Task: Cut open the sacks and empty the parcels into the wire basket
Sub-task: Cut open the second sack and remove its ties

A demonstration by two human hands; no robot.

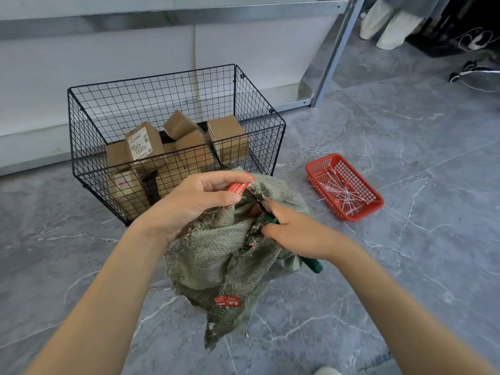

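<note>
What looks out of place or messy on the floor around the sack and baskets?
A few white plastic ties lie on the grey marble-patterned floor just outside the red plastic tray, whose corner seems to have spilled them. The green woven sack is frayed along its edges. Nothing else stands out.

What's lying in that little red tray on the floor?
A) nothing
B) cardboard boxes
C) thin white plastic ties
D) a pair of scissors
C: the red tray, right of the wire basket, holds a scatter of thin white plastic ties; the cardboard boxes sit in the basket.
</note>
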